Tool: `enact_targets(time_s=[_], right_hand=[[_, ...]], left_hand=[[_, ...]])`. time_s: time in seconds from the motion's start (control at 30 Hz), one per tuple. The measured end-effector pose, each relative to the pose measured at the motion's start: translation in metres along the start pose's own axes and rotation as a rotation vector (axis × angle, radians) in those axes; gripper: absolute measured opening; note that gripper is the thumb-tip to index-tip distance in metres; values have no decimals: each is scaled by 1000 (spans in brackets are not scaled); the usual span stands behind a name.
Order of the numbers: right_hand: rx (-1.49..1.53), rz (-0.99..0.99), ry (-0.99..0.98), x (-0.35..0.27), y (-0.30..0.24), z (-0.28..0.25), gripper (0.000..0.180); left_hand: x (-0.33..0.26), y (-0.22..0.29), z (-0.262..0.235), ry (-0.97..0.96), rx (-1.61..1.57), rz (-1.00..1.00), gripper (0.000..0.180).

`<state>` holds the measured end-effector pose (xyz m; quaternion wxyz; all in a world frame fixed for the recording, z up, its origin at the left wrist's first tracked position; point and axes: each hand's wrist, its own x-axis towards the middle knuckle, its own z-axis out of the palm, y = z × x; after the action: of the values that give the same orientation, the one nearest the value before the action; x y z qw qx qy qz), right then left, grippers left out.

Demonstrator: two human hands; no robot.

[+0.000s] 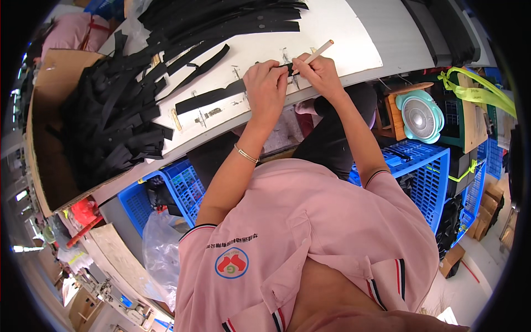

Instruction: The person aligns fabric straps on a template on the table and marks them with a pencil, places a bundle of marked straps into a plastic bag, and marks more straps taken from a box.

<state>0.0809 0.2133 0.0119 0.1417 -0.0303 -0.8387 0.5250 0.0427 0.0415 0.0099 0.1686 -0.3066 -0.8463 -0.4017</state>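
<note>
I saw the left hand [266, 87], its fingers closed on the right part of a black strip [204, 99], which lay along the near side of the white surface [354, 41]. Just to its right, the right hand [321, 76] gripped a pale pencil [319, 52] slantwise. Far left, loose bands [227, 22] lay spread; a cardboard box [60, 69] at left held heaped black pieces [105, 122].
</note>
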Motion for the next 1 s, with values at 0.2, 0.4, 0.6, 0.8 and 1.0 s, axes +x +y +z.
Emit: enact_targets(time_s=[0.2, 0.4, 0.6, 0.8, 1.0], right_hand=[[291, 80, 41, -3, 0, 0, 28], [290, 109, 157, -1, -8, -1, 21], [434, -10, 470, -11, -9, 3, 22], [-474, -351, 463, -37, -1, -8, 31], [-598, -345, 355, -51, 1, -6, 40]], left_hand=[[-1, 1, 0, -8, -2, -2, 12], [-2, 3, 0, 0, 32, 2, 11], [-1, 4, 0, 2, 20, 12, 11], [-2, 2, 1, 26, -14, 25, 10], [-4, 3, 2, 26, 5, 12, 10]])
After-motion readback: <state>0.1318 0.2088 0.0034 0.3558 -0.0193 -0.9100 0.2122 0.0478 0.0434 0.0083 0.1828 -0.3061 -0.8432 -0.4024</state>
